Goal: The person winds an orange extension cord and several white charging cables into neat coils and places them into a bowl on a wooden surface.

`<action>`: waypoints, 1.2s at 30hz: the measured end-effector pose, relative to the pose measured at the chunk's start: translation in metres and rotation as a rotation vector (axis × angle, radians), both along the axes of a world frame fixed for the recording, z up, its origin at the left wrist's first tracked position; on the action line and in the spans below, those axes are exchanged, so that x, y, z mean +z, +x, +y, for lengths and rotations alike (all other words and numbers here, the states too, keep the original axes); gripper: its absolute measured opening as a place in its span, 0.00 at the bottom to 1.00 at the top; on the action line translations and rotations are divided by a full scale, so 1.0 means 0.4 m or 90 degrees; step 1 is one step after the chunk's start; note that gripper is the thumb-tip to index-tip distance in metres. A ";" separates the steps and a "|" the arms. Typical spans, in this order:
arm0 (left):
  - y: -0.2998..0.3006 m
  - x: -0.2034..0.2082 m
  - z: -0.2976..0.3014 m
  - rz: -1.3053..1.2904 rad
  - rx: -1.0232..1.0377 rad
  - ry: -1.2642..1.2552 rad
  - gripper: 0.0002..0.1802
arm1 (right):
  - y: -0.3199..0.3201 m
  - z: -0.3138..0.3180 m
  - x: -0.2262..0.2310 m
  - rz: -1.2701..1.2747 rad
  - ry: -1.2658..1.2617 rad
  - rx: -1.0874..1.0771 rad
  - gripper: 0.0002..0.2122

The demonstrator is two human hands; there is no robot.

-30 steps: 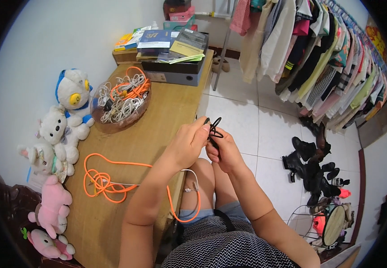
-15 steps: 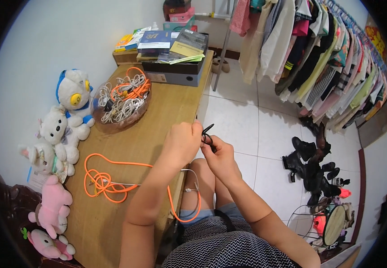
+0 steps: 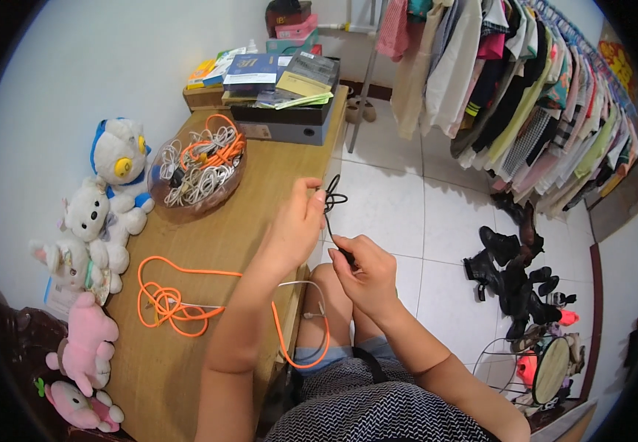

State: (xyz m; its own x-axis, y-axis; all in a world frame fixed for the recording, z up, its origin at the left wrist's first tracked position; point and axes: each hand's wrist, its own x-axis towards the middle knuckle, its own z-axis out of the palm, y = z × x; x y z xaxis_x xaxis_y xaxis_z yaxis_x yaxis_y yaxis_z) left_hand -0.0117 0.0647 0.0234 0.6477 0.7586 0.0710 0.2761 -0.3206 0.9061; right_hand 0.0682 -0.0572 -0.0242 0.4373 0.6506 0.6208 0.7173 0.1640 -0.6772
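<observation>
A thin black cable (image 3: 335, 197) is stretched between my two hands, with small loops sticking out at the upper end. My left hand (image 3: 300, 219) pinches the looped part over the table's right edge. Lower and to the right, my right hand (image 3: 364, 271) is closed on the cable's other stretch, where a thicker black piece shows between the fingers. To the left of my left forearm, an orange cable (image 3: 179, 303) lies loosely coiled on the wooden table (image 3: 186, 239). One loop of it hangs past the table edge near my lap, beside a thin grey cable (image 3: 322, 295).
Farther back stands a clear bowl (image 3: 200, 210) full of bundled white and orange cables. Behind it is a box (image 3: 282, 125) topped with packets. Plush toys (image 3: 87, 210) line the left wall. Clothes hang on a rack (image 3: 555, 44); boots (image 3: 507, 258) and a stool (image 3: 549, 370) stand right.
My hands have moved apart, the left one up and the right one down. The black cable, bunched between them before, now stretches out with its loops showing.
</observation>
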 end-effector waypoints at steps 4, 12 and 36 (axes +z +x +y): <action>0.017 -0.033 -0.006 -0.024 -0.061 0.019 0.19 | 0.018 0.022 0.028 0.079 0.123 0.090 0.08; 0.031 -0.022 -0.026 -0.110 -0.058 0.327 0.22 | 0.063 0.021 0.003 0.540 -0.010 0.203 0.06; 0.040 -0.008 -0.027 -0.240 -0.136 0.420 0.21 | 0.128 0.012 0.018 0.963 -0.044 0.381 0.10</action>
